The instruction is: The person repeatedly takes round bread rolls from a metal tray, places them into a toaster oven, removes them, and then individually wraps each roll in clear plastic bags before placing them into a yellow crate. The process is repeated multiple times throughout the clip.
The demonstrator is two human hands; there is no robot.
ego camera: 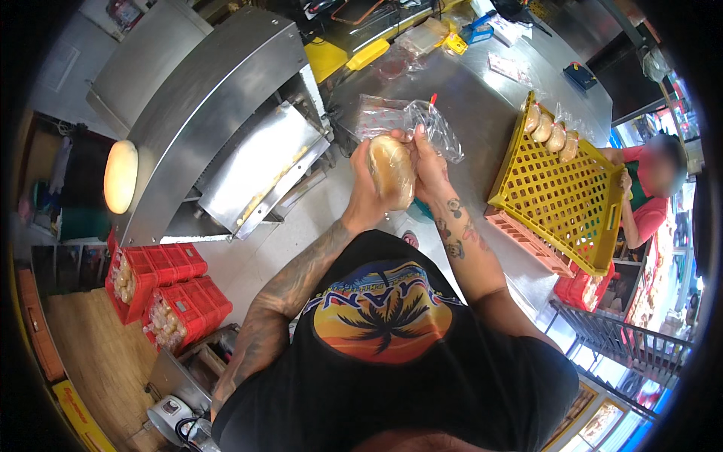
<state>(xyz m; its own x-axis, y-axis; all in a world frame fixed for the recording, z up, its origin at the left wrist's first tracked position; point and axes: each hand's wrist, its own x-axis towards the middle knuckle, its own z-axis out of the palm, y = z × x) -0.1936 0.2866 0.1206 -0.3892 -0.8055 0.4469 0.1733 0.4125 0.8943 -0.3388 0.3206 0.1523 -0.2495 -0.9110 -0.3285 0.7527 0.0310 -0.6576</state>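
Between my two hands is a bread loaf (pixel 392 169) in a clear plastic bag, raised in front of my chest. My left hand (pixel 361 178) wraps the left side of the loaf. On its other side my right hand (pixel 430 169) has its fingers at the far end of the bag, thumb pointing up. Just beyond, a bundle of clear plastic bags (pixel 381 116) lies on the steel table (pixel 474 107). A crumpled clear bag (pixel 443 133) with a red piece by it partly overlaps my right fingers; I cannot tell whether they hold it.
A steel machine (pixel 226 85) with a crumb-strewn tray (pixel 260 169) stands at left. Red crates (pixel 192 308) of bagged bread sit below it. At right, a co-worker (pixel 649 186) grips a tilted yellow crate (pixel 565 198) beside several bagged loaves (pixel 542 129). A blue tape dispenser (pixel 479 31) lies far back.
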